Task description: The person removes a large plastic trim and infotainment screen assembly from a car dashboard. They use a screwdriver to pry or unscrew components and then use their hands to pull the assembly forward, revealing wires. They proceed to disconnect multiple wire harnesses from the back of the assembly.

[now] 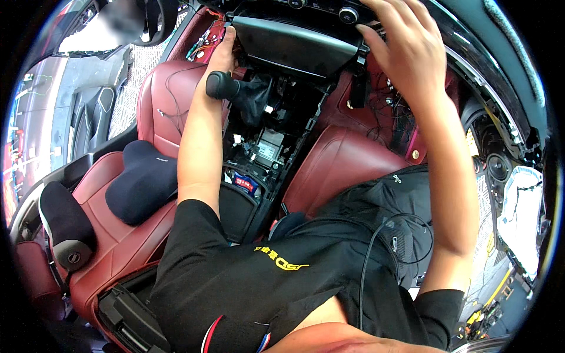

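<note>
Inside a car with dark red leather seats, I lean over the stripped centre console [268, 147]. My left hand [223, 50] reaches to the left end of a long black dashboard panel [291, 44] and grips its edge. My right hand [406, 44] rests over the panel's right end, fingers curled on its upper corner beside a round silver knob [348, 13]. The black gear lever knob [220, 84] with its leather boot stands just under my left forearm.
Loose wires [391, 115] hang over the red console side. A dark cushion [144, 179] lies on the left seat [120, 235], a black headrest pillow [65, 226] below it. The steering wheel [154, 20] is at the top left. An open door with a speaker [499, 166] is on the right.
</note>
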Tool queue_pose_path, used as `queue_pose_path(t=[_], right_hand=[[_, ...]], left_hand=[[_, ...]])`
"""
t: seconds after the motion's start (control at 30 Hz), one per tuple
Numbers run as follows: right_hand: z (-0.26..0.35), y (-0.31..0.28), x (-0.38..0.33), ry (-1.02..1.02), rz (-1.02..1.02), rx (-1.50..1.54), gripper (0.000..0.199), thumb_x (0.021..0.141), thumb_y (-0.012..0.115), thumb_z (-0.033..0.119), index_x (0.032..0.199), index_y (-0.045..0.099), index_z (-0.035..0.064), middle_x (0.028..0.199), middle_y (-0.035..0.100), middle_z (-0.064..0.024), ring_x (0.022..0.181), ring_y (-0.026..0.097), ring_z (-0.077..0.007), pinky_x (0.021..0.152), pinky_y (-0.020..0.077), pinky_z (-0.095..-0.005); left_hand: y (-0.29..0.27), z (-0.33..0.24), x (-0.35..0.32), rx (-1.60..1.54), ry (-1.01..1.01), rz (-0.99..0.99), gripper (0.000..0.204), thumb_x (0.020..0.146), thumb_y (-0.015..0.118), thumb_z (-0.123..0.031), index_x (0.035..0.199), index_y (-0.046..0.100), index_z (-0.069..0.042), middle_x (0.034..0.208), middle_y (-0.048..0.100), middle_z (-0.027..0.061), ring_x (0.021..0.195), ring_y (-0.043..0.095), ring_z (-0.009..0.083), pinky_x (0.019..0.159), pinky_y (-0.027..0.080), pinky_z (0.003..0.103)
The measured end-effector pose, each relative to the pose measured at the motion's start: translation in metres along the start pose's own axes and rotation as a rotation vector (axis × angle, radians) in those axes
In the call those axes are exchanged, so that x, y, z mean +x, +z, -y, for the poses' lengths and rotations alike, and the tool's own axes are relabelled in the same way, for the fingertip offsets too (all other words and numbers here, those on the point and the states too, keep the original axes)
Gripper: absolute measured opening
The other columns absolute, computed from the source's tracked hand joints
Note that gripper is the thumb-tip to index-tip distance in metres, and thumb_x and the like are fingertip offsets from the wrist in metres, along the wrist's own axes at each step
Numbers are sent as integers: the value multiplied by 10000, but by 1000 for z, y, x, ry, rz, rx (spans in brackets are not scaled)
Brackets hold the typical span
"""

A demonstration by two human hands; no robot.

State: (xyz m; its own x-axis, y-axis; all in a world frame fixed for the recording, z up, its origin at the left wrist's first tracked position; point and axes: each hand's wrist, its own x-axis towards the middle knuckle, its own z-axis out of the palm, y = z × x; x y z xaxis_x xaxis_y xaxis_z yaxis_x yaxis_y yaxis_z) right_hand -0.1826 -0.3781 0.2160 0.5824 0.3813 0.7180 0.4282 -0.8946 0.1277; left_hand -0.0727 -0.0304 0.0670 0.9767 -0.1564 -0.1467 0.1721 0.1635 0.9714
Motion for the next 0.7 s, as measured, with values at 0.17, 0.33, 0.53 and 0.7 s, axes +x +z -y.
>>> queue_pose_path(t=[0.17,0.33,0.53,0.7], right_hand=[[21,20,60,-214,259,-257,833,755,825,350,1494,488,164,1582,401,-108,1524,272,-323,1257,201,-505],[13,58,58,-254,231,-323,759,772,750,278,1483,508,169,1577,421,-85,1524,269,-358,1247,198,-566],[20,64,63,-209,202,-302,765,743,769,255,1463,526,166,1549,464,-93,1502,315,-367,1231,233,-571],[14,62,67,-219,220,-288,863,690,850,299,1475,513,174,1554,460,-77,1505,319,-338,1239,240,-525]], left_hand=[[-18,-28,4,-9,57,-232,1020,878,637,-737,1542,353,-17,1528,409,196,1332,462,390,1059,443,550],[15,-68,12,388,61,-10,754,940,609,-649,1450,551,-97,1440,539,104,1264,514,254,1020,425,472],[18,-57,17,342,109,18,403,937,718,-359,1184,691,-42,937,668,-6,850,579,96,782,459,271],[14,-52,12,405,130,-70,372,916,728,-333,1171,694,-64,917,649,-7,826,569,91,710,463,281]])
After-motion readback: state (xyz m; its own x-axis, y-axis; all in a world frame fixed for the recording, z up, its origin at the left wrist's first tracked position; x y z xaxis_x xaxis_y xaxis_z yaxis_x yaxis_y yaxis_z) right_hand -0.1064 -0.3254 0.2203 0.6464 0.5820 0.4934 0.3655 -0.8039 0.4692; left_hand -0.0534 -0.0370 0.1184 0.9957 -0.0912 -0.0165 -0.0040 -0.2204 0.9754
